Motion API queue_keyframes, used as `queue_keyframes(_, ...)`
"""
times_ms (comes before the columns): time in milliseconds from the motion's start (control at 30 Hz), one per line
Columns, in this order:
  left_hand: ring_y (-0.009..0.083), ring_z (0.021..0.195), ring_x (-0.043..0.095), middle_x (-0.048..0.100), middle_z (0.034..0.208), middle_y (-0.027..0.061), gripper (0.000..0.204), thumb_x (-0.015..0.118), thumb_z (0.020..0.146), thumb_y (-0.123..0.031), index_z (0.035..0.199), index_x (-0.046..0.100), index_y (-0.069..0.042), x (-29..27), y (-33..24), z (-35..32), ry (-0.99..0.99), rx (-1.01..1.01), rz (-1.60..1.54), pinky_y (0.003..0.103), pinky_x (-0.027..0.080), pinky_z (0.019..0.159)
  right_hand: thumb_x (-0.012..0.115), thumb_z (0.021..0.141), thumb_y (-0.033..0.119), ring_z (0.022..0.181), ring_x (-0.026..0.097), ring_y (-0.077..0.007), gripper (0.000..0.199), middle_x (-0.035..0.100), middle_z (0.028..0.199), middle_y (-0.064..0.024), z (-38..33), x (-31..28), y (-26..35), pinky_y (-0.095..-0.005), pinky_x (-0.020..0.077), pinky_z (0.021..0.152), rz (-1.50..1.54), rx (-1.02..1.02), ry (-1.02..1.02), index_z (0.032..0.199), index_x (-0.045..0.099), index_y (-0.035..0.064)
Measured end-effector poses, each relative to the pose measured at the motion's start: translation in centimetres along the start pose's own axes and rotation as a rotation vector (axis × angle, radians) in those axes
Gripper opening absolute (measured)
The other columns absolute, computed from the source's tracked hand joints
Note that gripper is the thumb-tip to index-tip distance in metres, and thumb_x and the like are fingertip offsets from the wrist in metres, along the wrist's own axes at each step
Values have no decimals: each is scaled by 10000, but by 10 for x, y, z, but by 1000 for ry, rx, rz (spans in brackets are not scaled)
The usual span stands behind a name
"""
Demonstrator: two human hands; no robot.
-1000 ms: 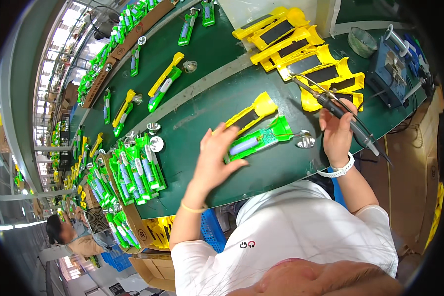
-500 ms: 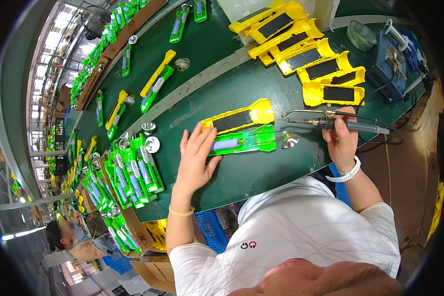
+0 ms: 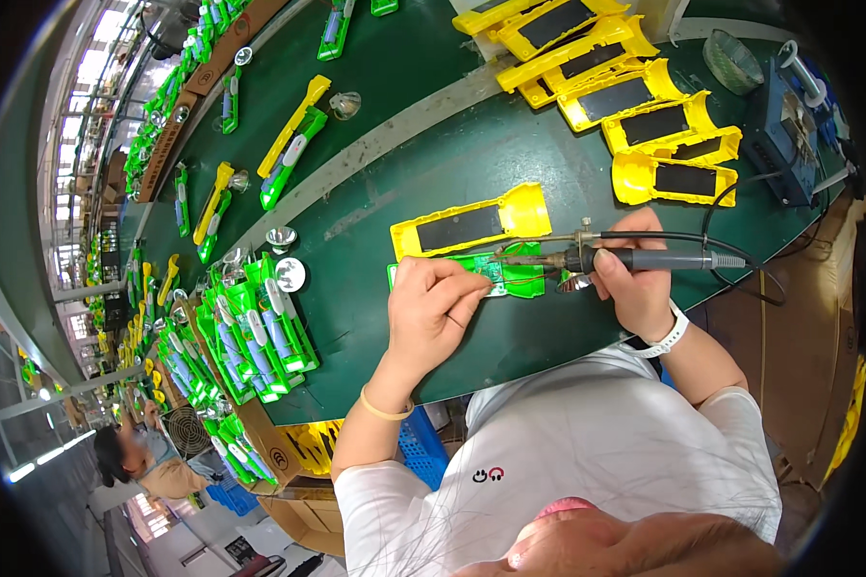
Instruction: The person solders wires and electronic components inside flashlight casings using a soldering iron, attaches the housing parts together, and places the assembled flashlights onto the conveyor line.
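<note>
My right hand (image 3: 635,279) grips a soldering iron (image 3: 683,260) with a thin metal tube along its top. The iron's tip is over the circuit board in a green flashlight housing (image 3: 527,288), close to some thin wires. My left hand (image 3: 433,313) lies over the housing's left part, thumb and forefinger pinched at the board's edge. Whatever is in that pinch is too small to make out, and the hand hides the battery. A yellow housing shell (image 3: 522,210) with a dark panel lies just beyond. The round reflector (image 3: 573,282) sits partly hidden under the iron.
Several yellow shells (image 3: 635,178) overlap at the back right, beside a blue soldering station (image 3: 779,144) and a round green container (image 3: 731,62). Green housings with batteries (image 3: 255,337) are stacked at left. More yellow and green pairs (image 3: 293,144) lie beyond a grey strip. A person sits far left.
My right hand has brought the soldering iron left, over the green housing's board. My left hand has moved right, from lying flat on the housing to a pinch at the board.
</note>
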State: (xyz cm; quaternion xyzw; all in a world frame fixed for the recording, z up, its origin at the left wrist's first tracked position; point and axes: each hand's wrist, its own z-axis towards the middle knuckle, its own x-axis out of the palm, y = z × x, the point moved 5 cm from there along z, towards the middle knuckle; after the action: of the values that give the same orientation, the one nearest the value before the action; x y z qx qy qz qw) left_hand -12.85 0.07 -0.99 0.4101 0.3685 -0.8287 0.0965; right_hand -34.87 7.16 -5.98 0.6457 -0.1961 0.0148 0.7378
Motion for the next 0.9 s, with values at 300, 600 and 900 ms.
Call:
queue_keyframes(300, 231, 787, 542, 546, 882, 83, 161, 768, 685, -26, 820, 687, -64, -2, 2, 3, 48, -107, 18, 338, 459, 673, 685, 863, 53, 659, 547, -70, 181, 565, 815, -37, -3, 0, 4, -224, 441, 575, -212, -170, 117, 925, 518, 19)
queue_keyframes(600, 245, 804, 556, 545, 874, 87, 150, 751, 690, -20, 808, 663, -47, -1, -1, 6, 66, -122, 29, 349, 471, 703, 691, 854, 53, 636, 535, -64, 200, 582, 769, -31, 0, 7, 4, -231, 434, 562, -315, -160, 180, 928, 507, 31)
queue_keyframes(900, 228, 824, 553, 537, 852, 70, 156, 750, 680, -3, 802, 667, -52, -2, -1, 11, 123, -104, 58, 326, 482, 702, 653, 877, 51, 677, 548, -74, 211, 547, 807, -29, 1, -4, 0, -234, 440, 580, -45, -80, 42, 967, 463, 31)
